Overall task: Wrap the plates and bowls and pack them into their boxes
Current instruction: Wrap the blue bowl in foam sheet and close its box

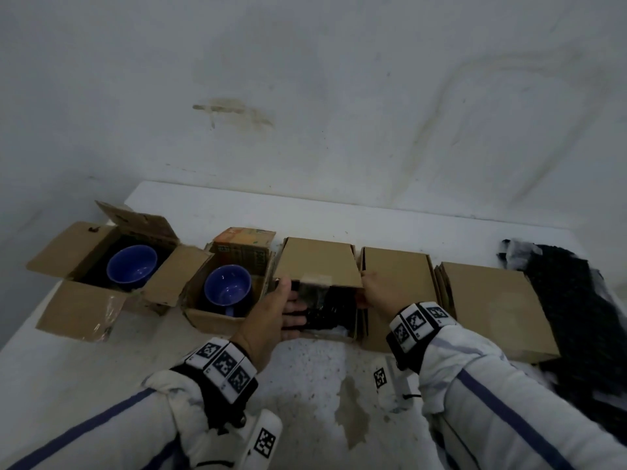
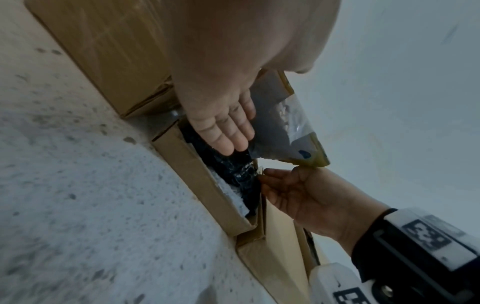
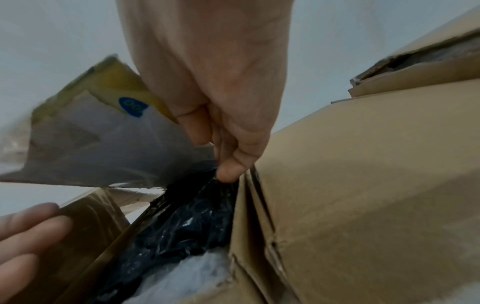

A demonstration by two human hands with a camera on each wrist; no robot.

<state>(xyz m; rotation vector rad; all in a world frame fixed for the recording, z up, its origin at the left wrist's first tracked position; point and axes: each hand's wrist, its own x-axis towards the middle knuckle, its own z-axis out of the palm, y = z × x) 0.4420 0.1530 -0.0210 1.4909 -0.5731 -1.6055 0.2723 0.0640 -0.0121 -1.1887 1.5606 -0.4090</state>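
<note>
A row of cardboard boxes stands on the white table [image 1: 305,374]. The middle box [image 1: 317,262] has its far flap [image 2: 285,127] half raised, and a bundle in black bubble wrap [image 1: 332,310] lies inside it. My left hand [image 1: 271,307] reaches in from the left, its straight fingers [image 2: 223,131] resting on the black wrap [image 2: 233,166]. My right hand [image 1: 376,290] is at the box's right wall. Its fingers [image 3: 228,160] point down and press the black wrap [image 3: 182,222] beside the wall. Neither hand grips anything.
Two open boxes to the left each hold an unwrapped blue bowl [image 1: 132,266] [image 1: 228,286]. Two closed boxes [image 1: 397,283] [image 1: 492,307] stand to the right. A pile of black wrap [image 1: 570,300] lies at the table's right end. A wall stands behind the table.
</note>
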